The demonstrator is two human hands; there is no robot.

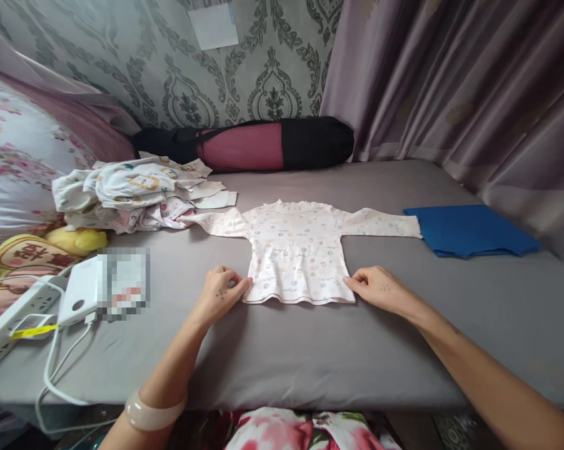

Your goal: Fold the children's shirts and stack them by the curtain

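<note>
A small white long-sleeved shirt (298, 253) with a fine pastel print lies flat on the grey bed sheet, sleeves stretched out to both sides, hem towards me. My left hand (222, 290) pinches its left edge just above the hem corner. On the opposite edge, at about the same height, my right hand (376, 289) is closed on the fabric between thumb and fingers. The left sleeve reaches the clothes pile, and the right cuff meets a folded blue cloth (474, 230).
A heap of small printed clothes (136, 190) lies at the back left. Behind it rests a long black and maroon bag (244, 147) along the wall. To the left are a power strip (19, 322), a white charging device (80, 290), cables and a yellow plush (33, 256).
</note>
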